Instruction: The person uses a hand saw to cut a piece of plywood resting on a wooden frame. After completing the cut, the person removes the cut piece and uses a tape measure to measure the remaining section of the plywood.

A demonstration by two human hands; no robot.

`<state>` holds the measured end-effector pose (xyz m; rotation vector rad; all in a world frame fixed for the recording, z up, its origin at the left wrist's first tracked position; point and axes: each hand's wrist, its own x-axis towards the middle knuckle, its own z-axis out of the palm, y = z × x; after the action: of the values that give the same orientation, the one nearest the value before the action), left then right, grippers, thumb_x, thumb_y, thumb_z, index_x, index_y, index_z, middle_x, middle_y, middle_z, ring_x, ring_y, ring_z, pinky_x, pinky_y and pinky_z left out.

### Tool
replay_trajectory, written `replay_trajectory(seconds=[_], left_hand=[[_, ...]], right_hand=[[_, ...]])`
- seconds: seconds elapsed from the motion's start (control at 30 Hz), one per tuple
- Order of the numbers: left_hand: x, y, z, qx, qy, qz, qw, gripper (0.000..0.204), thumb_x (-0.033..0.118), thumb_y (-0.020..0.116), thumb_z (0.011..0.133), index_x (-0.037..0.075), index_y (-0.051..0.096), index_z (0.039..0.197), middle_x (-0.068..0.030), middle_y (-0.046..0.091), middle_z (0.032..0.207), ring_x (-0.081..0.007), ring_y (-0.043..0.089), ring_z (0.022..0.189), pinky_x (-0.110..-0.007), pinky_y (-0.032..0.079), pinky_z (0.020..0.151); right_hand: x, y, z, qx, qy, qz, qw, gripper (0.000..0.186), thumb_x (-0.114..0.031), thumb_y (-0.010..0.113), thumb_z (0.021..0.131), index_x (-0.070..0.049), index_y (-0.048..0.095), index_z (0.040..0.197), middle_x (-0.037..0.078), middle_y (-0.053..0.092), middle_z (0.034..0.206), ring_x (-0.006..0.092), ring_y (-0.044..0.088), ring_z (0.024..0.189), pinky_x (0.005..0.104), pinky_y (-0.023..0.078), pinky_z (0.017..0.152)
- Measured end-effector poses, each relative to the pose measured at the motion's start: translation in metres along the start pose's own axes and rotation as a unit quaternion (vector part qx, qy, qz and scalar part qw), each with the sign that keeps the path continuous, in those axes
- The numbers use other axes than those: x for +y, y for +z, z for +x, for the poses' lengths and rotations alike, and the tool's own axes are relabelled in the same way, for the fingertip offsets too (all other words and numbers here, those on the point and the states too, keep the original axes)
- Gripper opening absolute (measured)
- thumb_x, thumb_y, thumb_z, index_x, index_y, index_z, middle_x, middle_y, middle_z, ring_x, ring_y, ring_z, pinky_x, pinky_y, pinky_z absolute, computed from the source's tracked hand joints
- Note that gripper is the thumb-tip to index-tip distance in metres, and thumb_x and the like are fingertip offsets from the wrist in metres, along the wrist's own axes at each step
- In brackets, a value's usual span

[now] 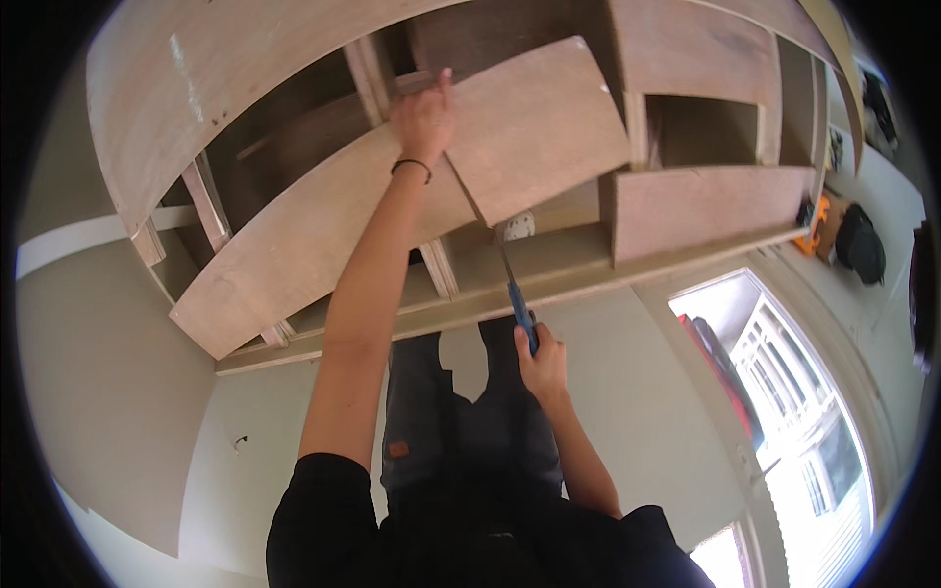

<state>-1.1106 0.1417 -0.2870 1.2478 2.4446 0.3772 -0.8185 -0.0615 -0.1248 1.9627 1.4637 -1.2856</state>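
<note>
My left hand [423,120] presses flat on the pale plywood panel [392,206]; my right hand [541,365] grips a blue-handled saw [518,299] cutting just beside it.

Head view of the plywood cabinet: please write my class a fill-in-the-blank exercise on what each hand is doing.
1. The left hand presses on a plywood ____.
2. The right hand grips a handsaw whose handle is coloured ____.
3. A thin black band sits on the ____ wrist.
4. The handsaw's blade runs up along the edge of the plywood panel, in front of the wooden cabinet, which is made of ____.

Missing words: panel; blue; left; plywood
</note>
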Motion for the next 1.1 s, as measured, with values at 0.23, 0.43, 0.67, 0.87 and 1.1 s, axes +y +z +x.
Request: replay_trajectory(seconds=[0.23,0.43,0.67,0.87,1.1], left_hand=[[0.030,-0.080,-0.044,-0.009,-0.035,-0.007,0.999,0.064,0.044,0.029,0.104,0.004,0.072,0.080,-0.0227,0.066,0.071,-0.0407,0.065,0.071,-0.050,0.050,0.074],[0.003,-0.131,-0.110,-0.155,-0.130,-0.072,0.977,0.070,0.050,0.025,0.104,-0.006,0.067,0.093,-0.0327,0.064,0.087,-0.0479,0.061,0.092,-0.054,0.045,0.081],[-0.043,-0.160,-0.261,-0.202,-0.239,-0.143,0.939,0.076,0.055,0.029,0.102,-0.012,0.064,0.101,-0.0364,0.064,0.098,-0.0483,0.061,0.103,-0.050,0.045,0.087],[-0.030,-0.213,-0.364,-0.202,-0.393,-0.164,0.882,0.072,0.052,0.034,0.102,-0.013,0.064,0.105,-0.0336,0.066,0.099,-0.0448,0.064,0.099,-0.048,0.046,0.086],[0.027,-0.254,-0.355,-0.001,-0.374,-0.051,0.926,0.072,0.055,0.032,0.101,-0.008,0.068,0.092,-0.0339,0.065,0.096,-0.0506,0.062,0.092,-0.052,0.047,0.080]], right_hand=[[0.121,-0.058,-0.098,0.214,-0.196,-0.070,0.954,0.044,-0.043,0.069,0.085,-0.001,0.053,0.084,0.018,0.053,0.061,0.0410,0.055,0.055,0.0488,0.044,0.052],[0.117,-0.092,-0.004,0.381,-0.099,0.017,0.919,0.035,-0.029,0.057,0.097,0.004,0.046,0.098,0.029,0.054,0.073,0.0504,0.054,0.066,0.0554,0.042,0.061],[0.051,-0.116,0.182,0.407,0.009,0.177,0.896,0.046,-0.036,0.058,0.096,0.007,0.042,0.103,0.031,0.059,0.088,0.0498,0.059,0.083,0.0553,0.046,0.073],[0.043,-0.127,0.184,0.388,0.109,0.050,0.914,0.055,-0.036,0.061,0.094,0.005,0.040,0.125,0.018,0.055,0.111,0.0396,0.056,0.108,0.0476,0.050,0.087],[0.027,-0.151,-0.037,-0.167,-0.190,0.459,0.851,0.045,-0.026,0.066,0.094,0.000,0.048,0.126,0.013,0.066,0.094,0.0204,0.065,0.089,0.0344,0.052,0.079]])
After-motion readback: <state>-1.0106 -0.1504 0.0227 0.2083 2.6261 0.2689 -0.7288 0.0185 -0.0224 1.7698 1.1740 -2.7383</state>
